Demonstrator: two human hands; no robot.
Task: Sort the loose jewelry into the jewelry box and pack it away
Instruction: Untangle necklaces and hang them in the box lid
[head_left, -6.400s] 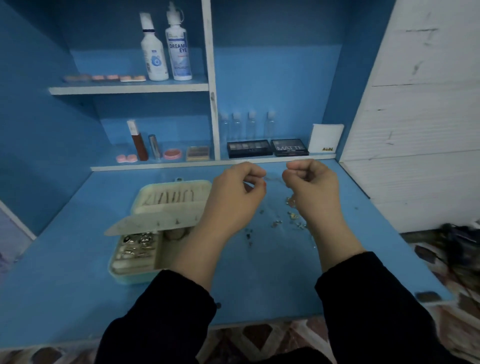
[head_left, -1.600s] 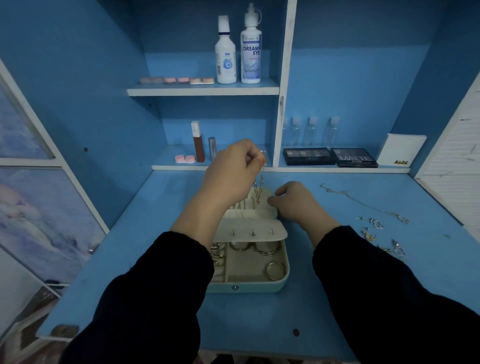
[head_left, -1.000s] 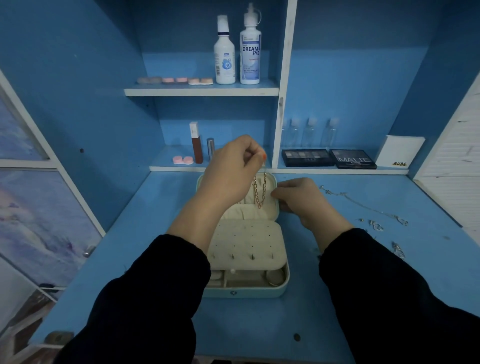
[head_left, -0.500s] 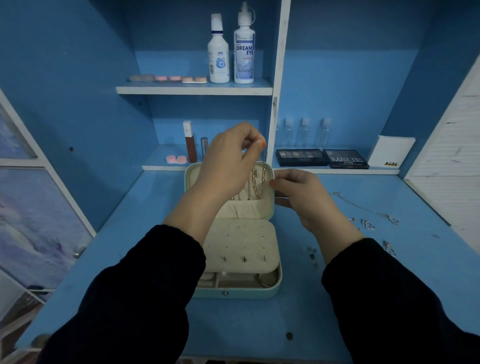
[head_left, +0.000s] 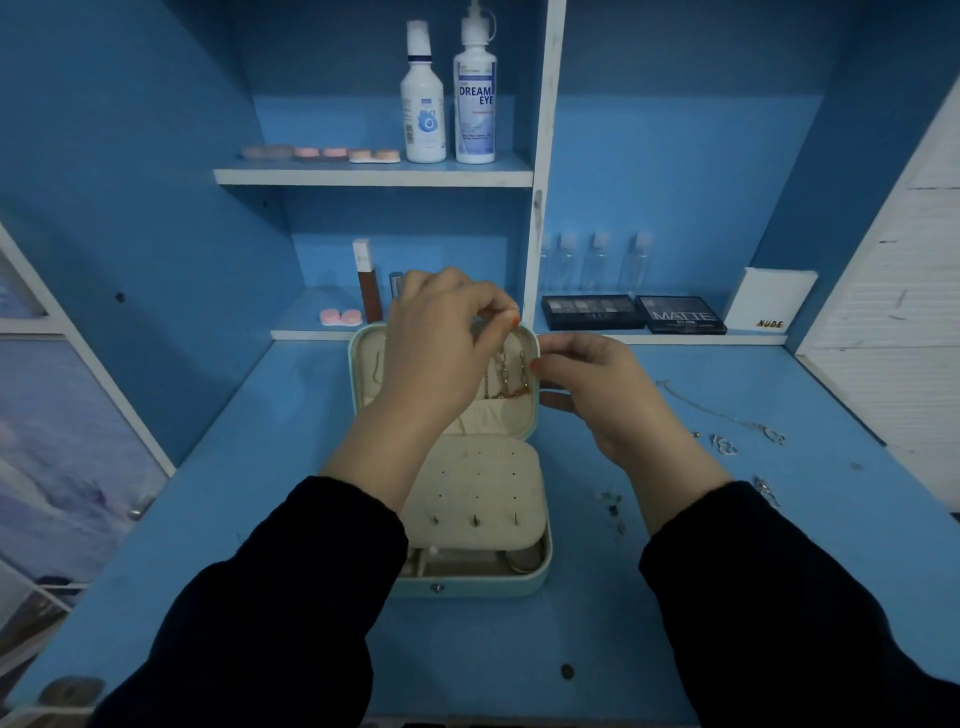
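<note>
Blue desk (head_left: 260, 519) and shelving fill the view, with the mint jewelry box (head_left: 467, 587) open at centre frame and its lid (head_left: 371, 364) standing upright toward the shelves. A second or so ago the gold chain (head_left: 503, 371) dangled free above the box. Now it hangs against the lid's cream lining at the right side, which probably means this piece is nearly hooked in place.

The left hand (head_left: 441, 353) pinches the chain's top end between thumb and forefinger, just under the lid's upper rim. The right hand (head_left: 602, 395) curls round the lid's right edge, thumb in front and fingers behind, seemingly steadying it.

The chain's long axis runs up and down the frame. Its held end points to the upper rim, and its lower end is gathered sideways at the pocket's lip.

Sorting is far from done. A silver necklace (head_left: 711, 413) and small earrings (head_left: 723, 444) lie loose at right of frame.
</note>
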